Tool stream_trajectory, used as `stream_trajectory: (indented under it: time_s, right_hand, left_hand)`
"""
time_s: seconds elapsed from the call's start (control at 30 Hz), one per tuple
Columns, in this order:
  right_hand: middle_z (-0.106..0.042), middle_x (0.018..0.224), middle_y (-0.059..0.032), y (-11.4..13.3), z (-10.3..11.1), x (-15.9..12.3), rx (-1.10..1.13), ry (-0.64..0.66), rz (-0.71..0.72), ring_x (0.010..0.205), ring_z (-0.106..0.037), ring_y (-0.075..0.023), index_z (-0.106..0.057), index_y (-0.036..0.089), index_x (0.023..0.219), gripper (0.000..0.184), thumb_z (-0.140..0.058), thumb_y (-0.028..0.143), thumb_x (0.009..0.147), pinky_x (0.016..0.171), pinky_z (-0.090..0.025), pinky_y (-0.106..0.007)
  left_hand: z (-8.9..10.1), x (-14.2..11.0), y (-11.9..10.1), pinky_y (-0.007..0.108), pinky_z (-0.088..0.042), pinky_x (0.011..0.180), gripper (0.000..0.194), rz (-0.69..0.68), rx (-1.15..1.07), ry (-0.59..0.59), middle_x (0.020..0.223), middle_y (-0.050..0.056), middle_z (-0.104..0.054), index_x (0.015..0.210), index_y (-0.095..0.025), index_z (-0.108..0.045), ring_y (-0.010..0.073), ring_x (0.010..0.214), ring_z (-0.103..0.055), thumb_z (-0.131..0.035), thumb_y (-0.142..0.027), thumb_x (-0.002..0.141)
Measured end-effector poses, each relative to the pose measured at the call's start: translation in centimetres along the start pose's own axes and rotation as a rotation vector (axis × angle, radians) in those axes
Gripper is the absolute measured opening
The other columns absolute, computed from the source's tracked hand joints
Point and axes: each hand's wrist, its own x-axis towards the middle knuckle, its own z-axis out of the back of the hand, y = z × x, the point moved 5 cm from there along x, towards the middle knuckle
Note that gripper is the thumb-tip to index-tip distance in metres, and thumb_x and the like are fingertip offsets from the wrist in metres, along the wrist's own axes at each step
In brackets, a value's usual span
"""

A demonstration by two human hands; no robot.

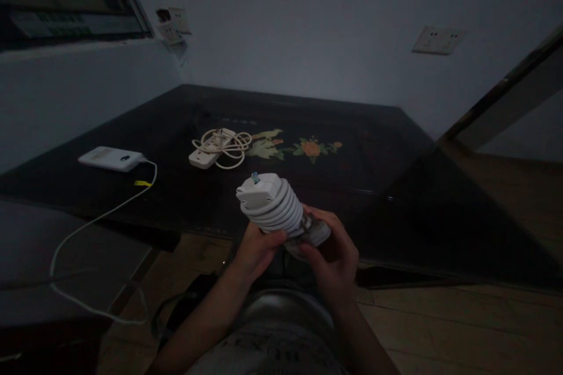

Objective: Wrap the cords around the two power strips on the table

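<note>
In front of my body, at the near edge of the dark table, I hold a white power strip [259,190] with its cord [281,211] wound round it in tight, neat coils. My left hand [259,251] is closed on it from below, the thumb against the lower coils. Around the near end, my right hand [336,252] is closed, its fingers at a greyish-white part there; what exactly they pinch is hard to make out in the dim light. A small bluish-green bit shows on the far end of the strip.
Another power strip [204,157] with loosely looped cord lies on the black table [281,108], beside a painted bird and flowers. To the left is a white device [109,159], its thin cable [79,234] hanging over the edge. Wall sockets [437,40] are behind.
</note>
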Motion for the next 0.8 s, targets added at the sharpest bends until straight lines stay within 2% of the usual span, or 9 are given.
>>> stream_trajectory:
  time_s: [0.1, 0.2, 0.27, 0.4, 0.53, 0.6, 0.7, 0.8]
  right_hand:
    - [-0.065, 0.109, -0.0083, 0.2, -0.2, 0.0, 0.028, 0.008, -0.006, 0.106, -0.060, -0.0246, -0.062, 0.024, 0.110, 0.032, -0.067, 0.032, 0.080, 0.090, -0.049, -0.042]
    - [-0.066, 0.108, -0.0073, 0.4, -0.2, 0.1, 0.056, 0.030, -0.022, 0.106, -0.059, -0.0240, -0.062, 0.025, 0.110, 0.032, -0.067, 0.034, 0.079, 0.091, -0.048, -0.042]
    - [-0.066, 0.106, -0.0068, 0.4, -0.2, 0.2, 0.072, 0.031, -0.032, 0.104, -0.060, -0.0238, -0.063, 0.025, 0.109, 0.033, -0.069, 0.034, 0.078, 0.091, -0.048, -0.041]
    - [-0.067, 0.102, -0.0050, 0.2, -0.1, 0.5, 0.139, 0.033, -0.064, 0.102, -0.060, -0.0230, -0.065, 0.026, 0.106, 0.033, -0.072, 0.034, 0.075, 0.092, -0.047, -0.041]
    - [-0.065, 0.104, -0.0046, 0.0, -0.3, 1.0, 0.191, 0.129, -0.097, 0.103, -0.060, -0.0221, -0.066, 0.028, 0.106, 0.035, -0.074, 0.035, 0.073, 0.093, -0.046, -0.040]
    - [-0.060, 0.113, -0.0056, -0.3, -0.1, 0.9, 0.192, 0.186, -0.125, 0.109, -0.057, -0.0229, -0.062, 0.029, 0.112, 0.047, -0.078, 0.035, 0.068, 0.093, -0.047, -0.039]
    - [-0.052, 0.124, -0.0072, -1.4, 0.3, 0.5, 0.179, 0.257, -0.241, 0.115, -0.053, -0.0234, -0.051, 0.029, 0.124, 0.069, -0.082, 0.031, 0.062, 0.090, -0.049, -0.035]
    - [-0.057, 0.117, -0.0072, -2.7, 0.5, -0.3, 0.214, 0.358, -0.415, 0.108, -0.058, -0.0206, -0.044, 0.027, 0.127, 0.067, -0.077, 0.029, 0.069, 0.084, -0.051, -0.031]
  left_hand:
    - [-0.1, -0.1, -0.3, 0.043, -0.047, 0.095, 0.064, -0.012, -0.006, 0.017, 0.095, 0.007, -0.071, 0.103, -0.017, -0.066, 0.0296, 0.101, -0.063, -0.088, -0.033, 0.045]
    - [-0.6, -0.2, -0.7, 0.044, -0.046, 0.097, 0.069, -0.070, -0.011, 0.066, 0.109, 0.009, -0.067, 0.108, -0.019, -0.064, 0.0310, 0.108, -0.059, -0.088, -0.034, 0.046]
    - [-0.9, -0.3, -0.9, 0.043, -0.045, 0.098, 0.067, -0.100, -0.020, 0.093, 0.114, 0.008, -0.064, 0.109, -0.020, -0.064, 0.0304, 0.111, -0.058, -0.087, -0.032, 0.047]
    - [-1.1, -0.3, -1.0, 0.042, -0.041, 0.103, 0.062, -0.134, -0.051, 0.121, 0.112, 0.005, -0.064, 0.107, -0.023, -0.064, 0.0273, 0.111, -0.058, -0.087, -0.029, 0.050]
    - [-0.8, -0.1, -1.4, 0.042, -0.036, 0.107, 0.060, -0.178, -0.011, 0.158, 0.110, 0.004, -0.065, 0.105, -0.024, -0.064, 0.0262, 0.113, -0.057, -0.087, -0.031, 0.050]
    - [-0.6, 0.1, -1.5, 0.042, -0.039, 0.104, 0.061, -0.180, 0.030, 0.174, 0.111, 0.005, -0.065, 0.103, -0.023, -0.065, 0.0277, 0.115, -0.055, -0.088, -0.033, 0.047]
    - [-0.5, 0.3, -1.6, 0.041, -0.041, 0.102, 0.065, -0.166, 0.044, 0.196, 0.114, 0.006, -0.063, 0.102, -0.024, -0.066, 0.0295, 0.120, -0.051, -0.088, -0.041, 0.044]
    - [-0.8, 0.8, -1.7, 0.045, -0.036, 0.106, 0.069, -0.158, 0.016, 0.213, 0.119, 0.006, -0.060, 0.102, -0.025, -0.065, 0.0315, 0.125, -0.046, -0.087, -0.049, 0.041]
